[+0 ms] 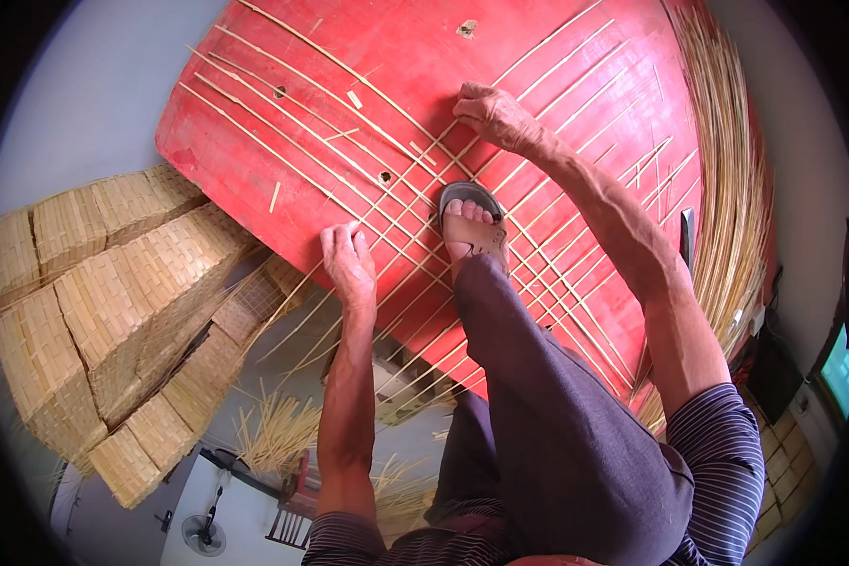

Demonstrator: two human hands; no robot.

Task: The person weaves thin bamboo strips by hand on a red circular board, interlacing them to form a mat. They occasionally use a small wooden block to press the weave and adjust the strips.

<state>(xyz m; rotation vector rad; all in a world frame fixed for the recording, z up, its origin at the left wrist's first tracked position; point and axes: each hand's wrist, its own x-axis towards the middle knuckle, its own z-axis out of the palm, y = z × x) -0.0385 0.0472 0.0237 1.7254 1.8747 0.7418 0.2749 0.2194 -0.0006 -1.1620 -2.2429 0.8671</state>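
Note:
Pale split strips (283, 141) lie in a loose, open crisscross grid on a large red board (406, 57). Lower left on the grid, my left hand (347, 264) rests with bent fingers apart, its tips touching the strips. Higher up, my right hand (489, 118) is closed at the grid's upper part; what its curled fingers hold is hidden. Between my hands my sandalled foot (472, 226) presses on the middle of the grid, with my dark-trousered leg over the board's lower part.
Several woven straw-coloured bundles (132, 321) are stacked at the left. Long loose strips (726, 189) line the board's right side. Below are more scattered strips (274, 424), a standing fan (204, 533) and a wooden chair (290, 519). A dark flat object (769, 377) stands at the lower right.

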